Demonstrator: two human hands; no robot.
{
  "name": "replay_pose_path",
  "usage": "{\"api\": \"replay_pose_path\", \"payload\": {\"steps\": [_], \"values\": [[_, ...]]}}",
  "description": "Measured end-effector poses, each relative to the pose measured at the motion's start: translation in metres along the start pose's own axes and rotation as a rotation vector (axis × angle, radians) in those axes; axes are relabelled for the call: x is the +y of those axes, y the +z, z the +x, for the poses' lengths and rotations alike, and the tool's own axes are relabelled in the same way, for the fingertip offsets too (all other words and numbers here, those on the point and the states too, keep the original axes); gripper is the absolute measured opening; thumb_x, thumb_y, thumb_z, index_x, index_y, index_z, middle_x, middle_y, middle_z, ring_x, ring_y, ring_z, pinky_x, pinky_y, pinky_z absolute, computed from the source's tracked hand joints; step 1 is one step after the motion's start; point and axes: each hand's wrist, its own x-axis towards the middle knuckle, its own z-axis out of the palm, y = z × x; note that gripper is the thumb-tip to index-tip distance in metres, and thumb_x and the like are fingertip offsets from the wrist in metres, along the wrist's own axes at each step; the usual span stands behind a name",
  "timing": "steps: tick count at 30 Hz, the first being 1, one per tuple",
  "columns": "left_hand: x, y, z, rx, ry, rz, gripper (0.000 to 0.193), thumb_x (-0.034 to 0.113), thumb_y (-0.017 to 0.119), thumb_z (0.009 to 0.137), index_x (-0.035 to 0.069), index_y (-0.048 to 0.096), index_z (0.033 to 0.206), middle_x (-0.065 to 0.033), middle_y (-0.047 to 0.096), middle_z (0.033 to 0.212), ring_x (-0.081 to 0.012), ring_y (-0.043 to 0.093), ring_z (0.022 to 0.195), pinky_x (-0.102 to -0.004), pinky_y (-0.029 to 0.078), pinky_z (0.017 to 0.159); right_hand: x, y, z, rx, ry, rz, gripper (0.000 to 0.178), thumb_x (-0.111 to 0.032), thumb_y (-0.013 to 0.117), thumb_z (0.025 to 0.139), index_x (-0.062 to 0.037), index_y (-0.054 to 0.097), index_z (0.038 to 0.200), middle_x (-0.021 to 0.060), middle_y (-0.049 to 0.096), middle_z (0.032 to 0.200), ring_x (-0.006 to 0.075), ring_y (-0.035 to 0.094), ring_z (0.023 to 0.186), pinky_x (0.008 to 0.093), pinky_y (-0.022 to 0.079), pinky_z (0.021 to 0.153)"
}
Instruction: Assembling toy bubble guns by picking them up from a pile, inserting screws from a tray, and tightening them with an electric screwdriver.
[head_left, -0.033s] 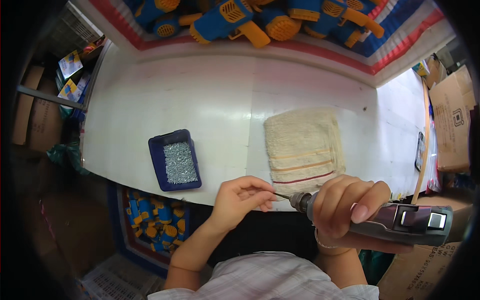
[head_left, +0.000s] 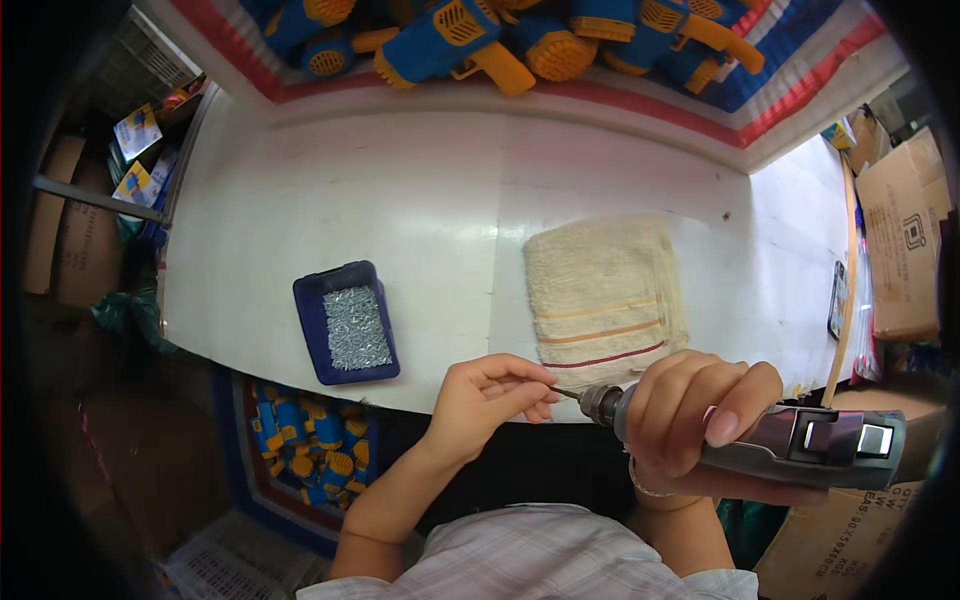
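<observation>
My right hand (head_left: pixel 690 410) is wrapped round a grey and black electric screwdriver (head_left: pixel 780 440), held level past the table's front edge. A thin dark bit (head_left: pixel 568 391) juts from its metal chuck (head_left: pixel 603 404) toward the left. At the bit's tip, my left hand (head_left: pixel 490 395) has thumb and forefinger pinched together. Whatever sits between those fingertips is too small and covered to make out. Just beyond the bit lies a folded beige towel (head_left: pixel 600 280) with orange and dark red stripes. Left of it stands a dark blue plastic bin (head_left: pixel 312 330) holding many small silver screws (head_left: pixel 356 325).
Across the back of the white table (head_left: pixel 400 200) a striped container (head_left: pixel 560 105) holds blue and orange toy guns (head_left: pixel 440 45). More such toys (head_left: pixel 315 440) fill a box below the left front edge. Cardboard boxes (head_left: pixel 895 240) stand at the right; a phone-like object (head_left: pixel 837 300) lies nearby.
My left hand has shifted slightly right along the bit, closer to the chuck. The right hand and the screwdriver stay nearly where they were.
</observation>
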Motion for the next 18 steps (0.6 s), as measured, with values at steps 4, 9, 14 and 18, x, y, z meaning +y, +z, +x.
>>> {"api": "replay_pose_path", "payload": {"steps": [4,9,14,18], "values": [[-0.021,0.006,0.009,0.025,-0.046,-0.204,0.01,0.001,0.053,0.085,-0.005,0.058,0.092,-0.0103,0.062,0.079,-0.0121,0.059,0.066,-0.0191,0.048,0.059,-0.005,-0.003,-0.003,0.061,-0.025,-0.028,0.026,-0.026,0.051,0.087,-0.0003,0.055,0.089,0.009,0.053,0.055,0.0219,0.051,0.047,0.0324,0.043,0.046],[-0.035,0.016,0.015,0.016,-0.018,-0.508,0.011,0.009,0.054,0.088,0.0,0.057,0.093,-0.0061,0.06,0.083,-0.0101,0.058,0.071,-0.0179,0.049,0.063,-0.004,-0.006,-0.002,0.101,-0.059,-0.032,0.025,-0.024,0.052,0.085,0.0002,0.055,0.087,0.0089,0.053,0.056,0.0214,0.051,0.048,0.0315,0.043,0.045],[-0.032,0.022,0.018,0.057,-0.04,-0.557,0.01,0.009,0.054,0.088,0.0,0.056,0.09,-0.0059,0.06,0.083,-0.0101,0.058,0.071,-0.017,0.049,0.064,0.005,-0.012,0.006,0.037,-0.137,-0.185,0.068,-0.074,0.041,0.073,-0.0073,0.044,0.08,0.0011,0.049,0.052,0.0115,0.045,0.038,0.0225,0.039,0.036],[-0.029,0.021,0.016,-0.002,-0.065,-0.605,0.01,0.009,0.053,0.088,0.0,0.055,0.091,-0.0071,0.059,0.084,-0.0104,0.057,0.075,-0.0167,0.049,0.066,0.007,-0.01,0.008,0.062,-0.149,-0.165,0.069,-0.074,0.04,0.073,-0.006,0.045,0.081,0.0016,0.049,0.052,0.0121,0.046,0.039,0.0228,0.039,0.035]]}}
